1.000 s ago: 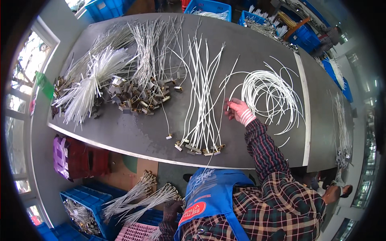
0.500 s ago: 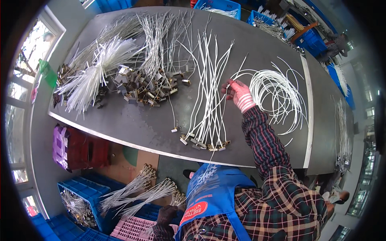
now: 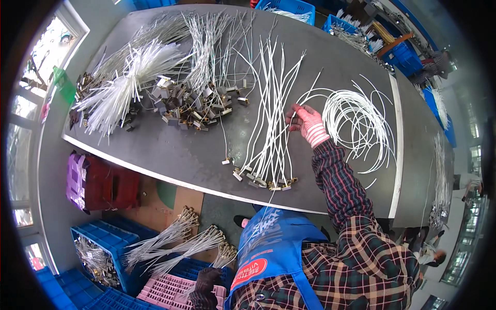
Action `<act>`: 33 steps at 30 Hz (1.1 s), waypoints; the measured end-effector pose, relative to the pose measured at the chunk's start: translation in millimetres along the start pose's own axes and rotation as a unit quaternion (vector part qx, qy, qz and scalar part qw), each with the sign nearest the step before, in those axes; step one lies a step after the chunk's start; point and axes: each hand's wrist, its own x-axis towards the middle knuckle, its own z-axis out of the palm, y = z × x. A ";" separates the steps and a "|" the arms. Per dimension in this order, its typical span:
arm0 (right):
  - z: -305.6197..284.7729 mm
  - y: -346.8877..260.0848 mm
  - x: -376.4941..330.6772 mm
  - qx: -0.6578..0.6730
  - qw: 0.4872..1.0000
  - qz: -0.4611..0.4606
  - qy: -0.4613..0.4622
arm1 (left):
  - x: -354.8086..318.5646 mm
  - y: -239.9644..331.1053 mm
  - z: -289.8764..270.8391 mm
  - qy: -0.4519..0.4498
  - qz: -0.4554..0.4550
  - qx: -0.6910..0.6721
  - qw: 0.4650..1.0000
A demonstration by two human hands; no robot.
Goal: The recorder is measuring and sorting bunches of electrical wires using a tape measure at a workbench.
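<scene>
My right hand [image 3: 308,124], in a red and white striped glove, is over the table with its fingers bent into a pinch. White wire passes at its fingertips. To its right lies a loose coil of white wire [image 3: 356,121]. Just left of it is a spread bundle of white wires [image 3: 271,113] with small metal-and-white end pieces [image 3: 258,181] toward the table's near edge. My left hand [image 3: 208,279], in a dark glove, is low beside a pink crate [image 3: 165,293]; its fingers are too dark to read. A thin strand runs down across my blue apron [image 3: 266,232] toward it.
On the table's left lie a pile of clear-white strands [image 3: 126,88] and wires with small grey blocks [image 3: 191,106]. Below the table's white edge [image 3: 155,170] are wire bundles [image 3: 201,243], a blue crate [image 3: 106,237] and a red-purple bin [image 3: 101,181]. More blue crates [image 3: 289,9] stand beyond.
The view has shifted slightly. My left hand is a little lower and farther left; my right hand keeps its pinch at nearly the same place.
</scene>
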 end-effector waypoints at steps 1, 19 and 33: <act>0.3 0.0 -1.0 0.000 1.000 -0.001 0.003 | 0.5 -3.0 -0.9 0.007 0.001 0.007 1.000; -20.3 15.6 -25.4 -0.074 0.987 0.123 -0.072 | -8.6 -38.0 -2.0 -0.071 0.079 0.011 0.994; 32.4 103.3 -195.4 -0.226 0.885 0.285 -0.292 | 5.0 -70.3 17.4 -0.131 -0.112 -0.123 0.977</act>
